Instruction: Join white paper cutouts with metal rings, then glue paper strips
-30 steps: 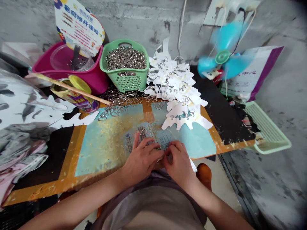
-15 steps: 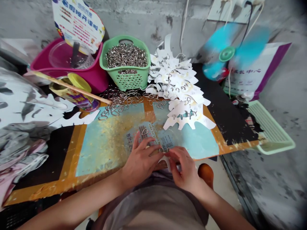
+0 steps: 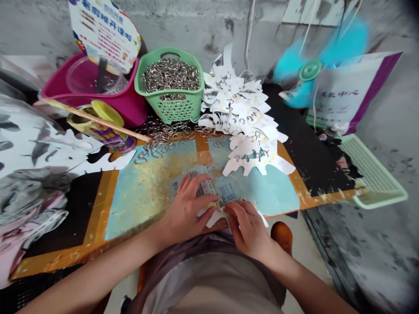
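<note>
A white cut-out strip with scalloped edges (image 3: 214, 219) is at the table's front edge, small metal rings along it. My right hand (image 3: 248, 226) pinches it between thumb and fingers near the middle, beside a metal ring (image 3: 220, 203). The strip's right end sticks out past this hand. My left hand (image 3: 186, 211) has its thumb and index finger at the strip's left part, close to the same ring. Its other fingers stretch over the blue table mat (image 3: 147, 187). The exact contact of the fingertips is partly hidden.
Loose metal rings (image 3: 176, 133) lie before a green basket (image 3: 178, 111) full of rings. White ringed strips (image 3: 248, 117) are piled behind my hands. A magenta tub (image 3: 131, 102), a can (image 3: 119, 141) with a stick, and a turning blue fan (image 3: 299, 93) stand around.
The white strip has shifted to the right in my right hand and shows more on both sides. My left thumb and index finger have parted more; the loose ring by the left fingers no longer shows.
</note>
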Tool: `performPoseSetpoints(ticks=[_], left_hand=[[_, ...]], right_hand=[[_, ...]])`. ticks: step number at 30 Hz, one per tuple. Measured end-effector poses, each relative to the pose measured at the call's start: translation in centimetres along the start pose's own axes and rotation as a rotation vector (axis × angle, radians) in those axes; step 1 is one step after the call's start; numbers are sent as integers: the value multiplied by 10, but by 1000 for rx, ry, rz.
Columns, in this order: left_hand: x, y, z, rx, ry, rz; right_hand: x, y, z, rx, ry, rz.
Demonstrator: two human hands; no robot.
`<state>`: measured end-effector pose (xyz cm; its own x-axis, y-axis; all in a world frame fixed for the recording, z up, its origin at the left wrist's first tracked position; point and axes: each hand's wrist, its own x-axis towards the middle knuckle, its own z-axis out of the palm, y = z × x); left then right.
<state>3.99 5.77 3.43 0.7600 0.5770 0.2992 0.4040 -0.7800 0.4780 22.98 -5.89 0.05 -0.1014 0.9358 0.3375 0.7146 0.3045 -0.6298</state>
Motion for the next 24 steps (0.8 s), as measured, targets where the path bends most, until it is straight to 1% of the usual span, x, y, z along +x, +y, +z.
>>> performPoseSetpoints(ticks=[5,7,9,11,13,14,15,16,18,20,22,24], left_hand=[[26,-5,0,51,-232,174],[30,-5,1,96,-262,239],[26,-3,3,137,-215,305],[14,-1,7,178,-90,377],[-1,0,12,222,46,444],[-8,0,13,234,97,455],[-13,0,14,231,123,440],[-17,0,12,211,114,403],[-17,1,5,136,28,292],[-11,1,-5,62,-77,212],[-1,0,-12,31,-139,204],[9,-3,-14,34,-214,254]], right_hand=[[1,-2,0,3,8,34],[0,-2,0,2,7,47],[-1,0,1,-8,-4,45],[-1,3,1,-26,-35,8],[-2,6,0,-50,-80,-60],[-3,7,0,-63,-95,-94],[-3,8,-1,-76,-105,-126],[-3,9,-1,-88,-106,-152],[-3,10,-1,-106,-95,-183],[-4,10,-2,-115,-92,-193],[-4,11,-2,-119,-95,-193],[-3,11,-2,-120,-100,-192]])
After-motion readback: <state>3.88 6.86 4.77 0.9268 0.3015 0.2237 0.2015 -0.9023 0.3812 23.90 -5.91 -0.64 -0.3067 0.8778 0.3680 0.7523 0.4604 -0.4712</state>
